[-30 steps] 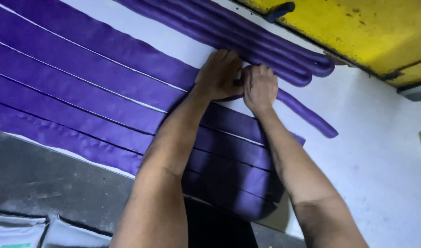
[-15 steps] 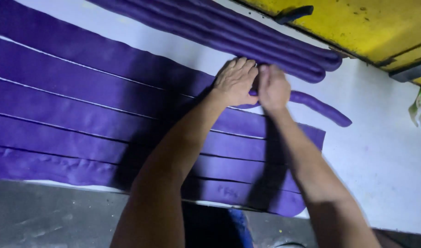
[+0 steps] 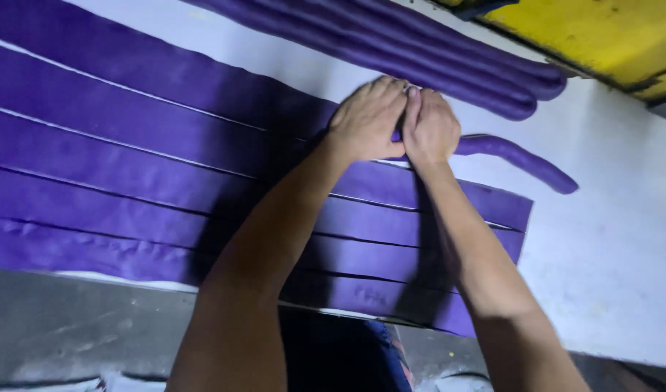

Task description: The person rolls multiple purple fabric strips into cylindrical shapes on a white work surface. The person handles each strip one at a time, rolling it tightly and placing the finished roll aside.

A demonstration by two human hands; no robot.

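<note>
a wide white worktop [image 3: 623,290] fills most of what i can see, and it carries everything purple here. across its left and middle lie long flat purple strips [image 3: 130,167], side by side with thin white gaps between them, their cut ends stepping off towards the right. at the top right corner a yellow panel [image 3: 594,36] with dark scuffs runs along the far edge. just below it, a bundle of finished purple rolls [image 3: 435,51] lies close together, running slantwise, well apart from the flat strips. nearer the middle, a single rolled purple strip [image 3: 522,160] curves out to the right, its tapered tip resting on the bare white. its other end disappears under the hands. the left hand [image 3: 366,120] and the right hand [image 3: 429,131] sit pressed together, knuckles up, fingers curled down and closed over that roll where it meets the topmost flat strip.
</note>
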